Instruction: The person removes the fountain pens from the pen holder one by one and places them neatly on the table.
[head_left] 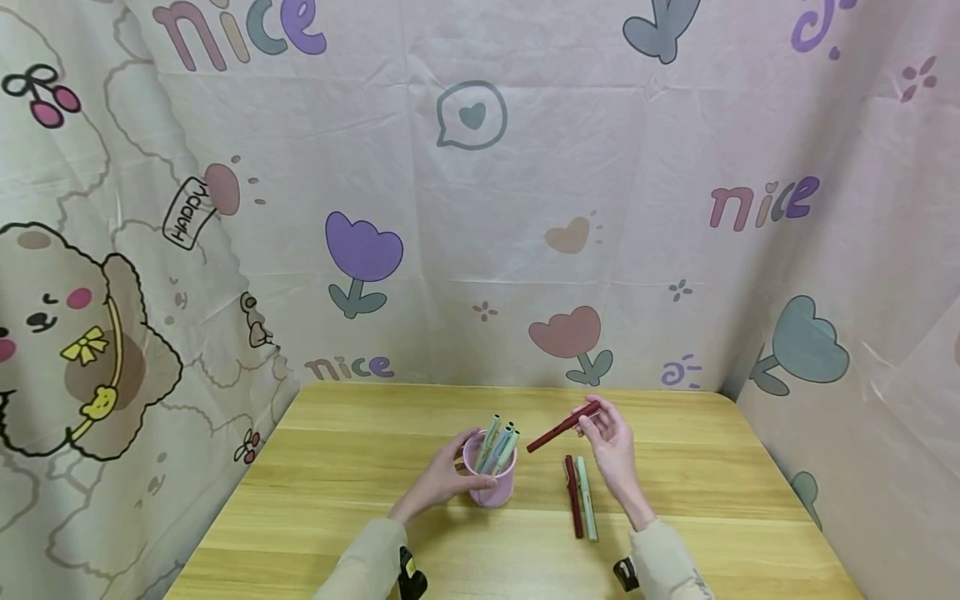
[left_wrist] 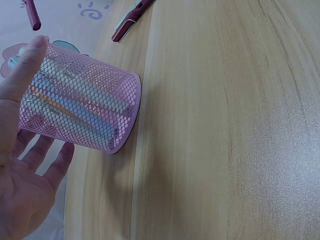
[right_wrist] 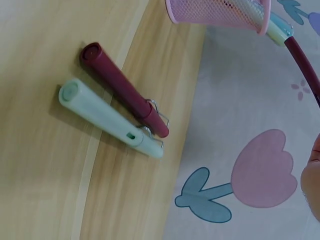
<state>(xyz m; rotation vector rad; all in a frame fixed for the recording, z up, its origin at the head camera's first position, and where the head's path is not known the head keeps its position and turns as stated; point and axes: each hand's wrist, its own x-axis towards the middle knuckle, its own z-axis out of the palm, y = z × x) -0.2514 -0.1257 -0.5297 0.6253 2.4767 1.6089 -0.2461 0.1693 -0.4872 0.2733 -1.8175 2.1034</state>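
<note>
My left hand (head_left: pixel 448 479) grips a pink mesh pen holder (left_wrist: pixel 82 95) with thumb and fingers round its sides. Several pens (head_left: pixel 498 446), pale green and blue, stand inside it with their ends above the rim. In my right hand (head_left: pixel 611 437) a dark red pen (head_left: pixel 562 427) is pinched, tilted, its lower end to the right of the holder's rim and apart from it. Below that hand, a second dark red pen (right_wrist: pixel 120 85) and a pale green pen (right_wrist: pixel 107 117) lie side by side on the table, clips showing in the right wrist view.
The wooden table (head_left: pixel 337 467) carries the holder and the loose pens. Behind it hangs a printed cloth (head_left: pixel 480 208) with flowers and letters, which also covers the left and right sides. A dark strap (head_left: pixel 409 575) sits at the left sleeve.
</note>
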